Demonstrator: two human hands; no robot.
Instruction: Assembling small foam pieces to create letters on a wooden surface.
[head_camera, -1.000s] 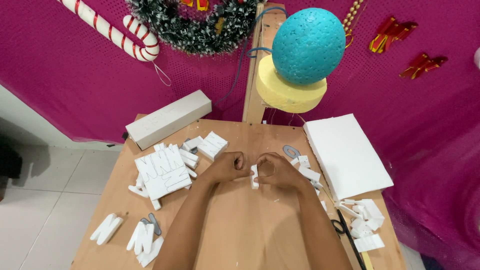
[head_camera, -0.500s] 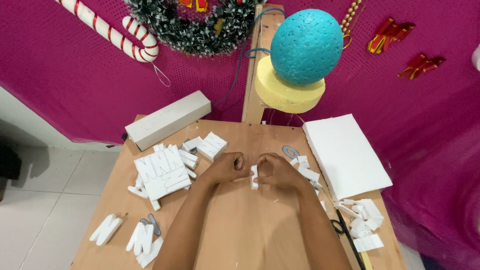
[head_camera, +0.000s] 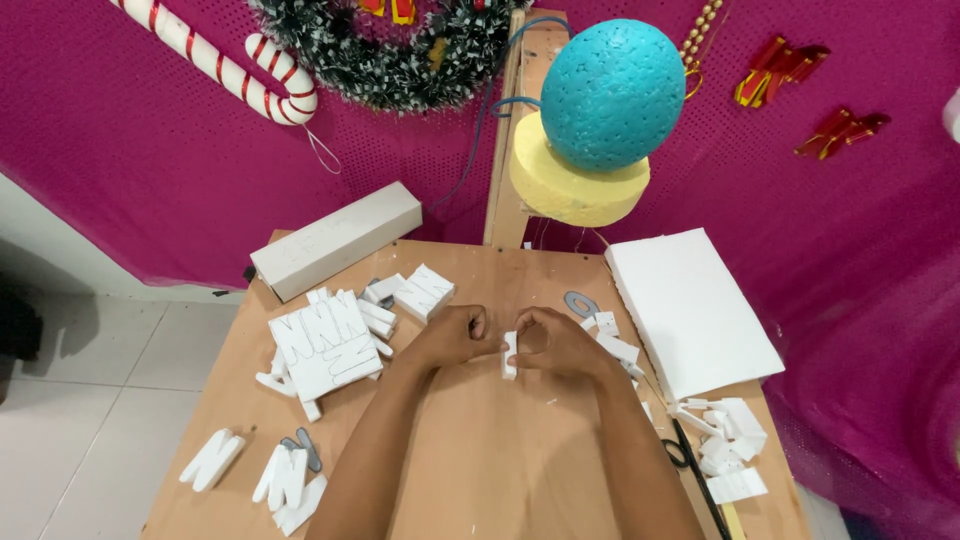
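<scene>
Hands meet on a small foam piece above the surface.
Left hand and right hand pinch the foam piece between them, its long axis upright; both equally near.

The foam pieces were white, the surface tan wood, the ball turquoise over a yellow disc, the backdrop magenta, the candy cane red-and-white striped.

I have one view only, from the head camera: it looks steeply down from above the table's near edge, facing the pink wall behind its far edge, fairly close.
</scene>
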